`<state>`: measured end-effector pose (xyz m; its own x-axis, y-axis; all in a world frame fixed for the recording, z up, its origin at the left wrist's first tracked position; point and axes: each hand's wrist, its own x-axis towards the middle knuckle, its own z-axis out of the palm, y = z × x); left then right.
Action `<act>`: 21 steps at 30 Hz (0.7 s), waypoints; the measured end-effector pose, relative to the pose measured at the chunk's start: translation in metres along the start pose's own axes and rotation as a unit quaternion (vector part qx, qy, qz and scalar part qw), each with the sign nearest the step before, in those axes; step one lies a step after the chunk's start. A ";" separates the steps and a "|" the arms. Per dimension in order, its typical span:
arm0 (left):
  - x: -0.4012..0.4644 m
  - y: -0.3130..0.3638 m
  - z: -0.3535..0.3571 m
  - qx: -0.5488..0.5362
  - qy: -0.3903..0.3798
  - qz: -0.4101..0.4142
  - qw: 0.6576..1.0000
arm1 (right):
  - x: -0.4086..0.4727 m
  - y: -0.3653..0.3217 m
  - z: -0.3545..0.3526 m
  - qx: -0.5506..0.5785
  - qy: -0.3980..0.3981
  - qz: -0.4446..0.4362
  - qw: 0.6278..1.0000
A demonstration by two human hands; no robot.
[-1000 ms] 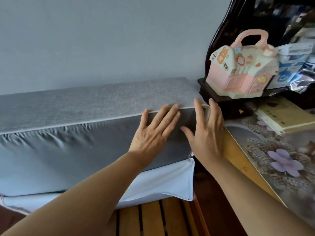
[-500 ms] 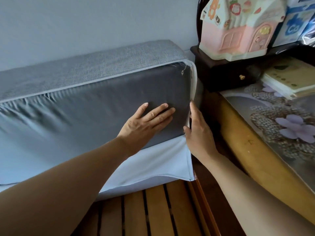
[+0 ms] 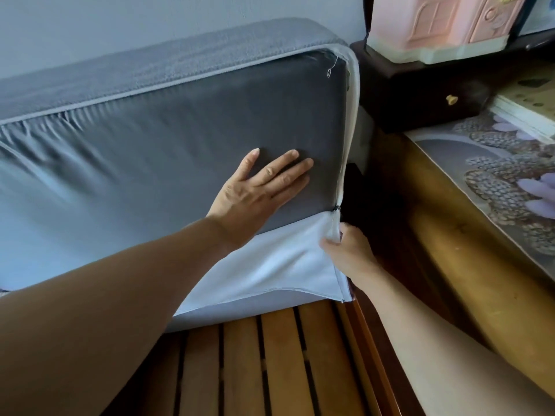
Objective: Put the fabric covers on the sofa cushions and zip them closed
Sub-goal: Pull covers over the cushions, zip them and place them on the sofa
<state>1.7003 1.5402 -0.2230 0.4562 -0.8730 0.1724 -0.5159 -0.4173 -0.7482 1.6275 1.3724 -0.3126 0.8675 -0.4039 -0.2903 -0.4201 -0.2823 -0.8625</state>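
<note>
A long sofa cushion (image 3: 168, 151) stands on its edge against the wall, in a grey fabric cover (image 3: 156, 67) with a smooth dark grey panel facing me. At the lower right the cover's pale flap (image 3: 279, 265) hangs loose over the cushion's bottom edge. My left hand (image 3: 261, 187) lies flat with straight fingers on the dark panel near the right end. My right hand (image 3: 350, 250) pinches the flap's right edge just below the zipper's dark end (image 3: 338, 208). The zipper tape (image 3: 350, 115) runs up the cushion's right side.
The cushion rests on a wooden slatted sofa base (image 3: 270, 361). Close on the right stands a wooden table (image 3: 450, 265) with a flowered cloth (image 3: 495, 175), a dark wooden box (image 3: 420, 94) and a pink toy house (image 3: 450, 22) on it.
Both hands moved down from the cushion's top edge. My right hand went from resting straight along the right side to pinching the loose flap's edge. The view tilted downward.
</note>
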 end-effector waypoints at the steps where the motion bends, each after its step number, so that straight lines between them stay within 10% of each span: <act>1: 0.000 0.000 -0.002 -0.003 -0.006 -0.001 1.000 | -0.004 0.001 0.000 0.036 -0.016 0.011 0.999; 12: 0.001 -0.011 -0.045 -0.122 -0.115 0.004 0.986 | -0.056 -0.046 -0.034 0.222 -0.135 0.071 0.963; 21: 0.005 -0.040 -0.067 -0.245 -0.111 0.022 0.963 | -0.060 -0.099 -0.051 0.488 -0.149 0.109 0.853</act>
<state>1.6743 1.5355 -0.1495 0.5416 -0.8399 -0.0347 -0.7936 -0.4972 -0.3507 1.6038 1.3800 -0.1888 0.8876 -0.0738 -0.4546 -0.2846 0.6882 -0.6673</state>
